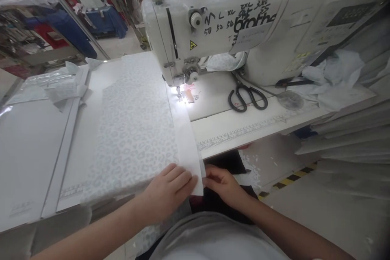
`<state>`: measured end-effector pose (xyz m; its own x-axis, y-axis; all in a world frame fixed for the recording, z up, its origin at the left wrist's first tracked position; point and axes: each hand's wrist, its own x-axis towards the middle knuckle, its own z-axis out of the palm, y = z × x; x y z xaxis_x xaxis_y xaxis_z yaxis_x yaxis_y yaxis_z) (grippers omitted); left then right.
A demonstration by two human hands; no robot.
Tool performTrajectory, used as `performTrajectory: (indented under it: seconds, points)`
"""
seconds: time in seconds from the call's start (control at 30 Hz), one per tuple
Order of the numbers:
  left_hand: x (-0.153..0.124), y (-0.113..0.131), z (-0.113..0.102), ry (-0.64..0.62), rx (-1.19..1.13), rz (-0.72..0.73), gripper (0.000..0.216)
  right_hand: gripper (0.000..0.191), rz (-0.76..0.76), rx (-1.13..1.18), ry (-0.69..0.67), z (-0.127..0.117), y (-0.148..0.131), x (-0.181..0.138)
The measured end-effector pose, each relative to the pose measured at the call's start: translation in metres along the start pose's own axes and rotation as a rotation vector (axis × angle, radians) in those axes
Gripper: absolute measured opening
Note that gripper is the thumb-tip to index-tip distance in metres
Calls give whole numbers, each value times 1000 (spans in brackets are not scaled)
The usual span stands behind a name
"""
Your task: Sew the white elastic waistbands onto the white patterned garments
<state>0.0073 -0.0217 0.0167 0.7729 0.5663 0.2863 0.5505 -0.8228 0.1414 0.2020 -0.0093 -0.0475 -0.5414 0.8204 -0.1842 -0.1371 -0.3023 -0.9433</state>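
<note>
A pale fabric with a grey leopard-like print [137, 118] lies across the sewing table and hangs over its front edge. Along its right side runs a plain white strip [187, 142], leading up to the lit needle and presser foot [179, 94] of a sewing machine [219, 20]. At the front edge, my left hand [170, 191] is closed on the printed fabric and strip, its fingertips over the strip's near end. Just to the right, my right hand [224, 185] pinches the fabric's edge between thumb and fingers.
Black-handled scissors [248, 97] lie on the machine bed, right of the needle. A printed ruler [240, 132] runs along the table's front edge. Crumpled fabric [335, 73] sits at the right end. At left, fabric scraps [65, 91] lie near a metal strip [62, 158].
</note>
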Motion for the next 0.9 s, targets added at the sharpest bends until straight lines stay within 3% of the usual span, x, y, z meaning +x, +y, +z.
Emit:
performTrajectory:
  seconds: [0.3, 0.5, 0.77, 0.83, 0.9]
  points:
    - [1, 8, 9, 96, -68, 27, 21, 32, 140, 90, -19, 3, -11, -18]
    - [5, 10, 5, 87, -61, 27, 23, 31, 153, 99, -50, 2, -14, -19]
    - [-7, 15, 18, 103, 18, -22, 20, 26, 179, 226, -111, 2, -3, -18]
    - [-9, 16, 17, 81, -4, -22, 24, 26, 113, 82, -102, -2, -9, -22]
    - [-9, 17, 14, 71, -31, -27, 26, 19, -108, -246, -24, -7, -19, -26]
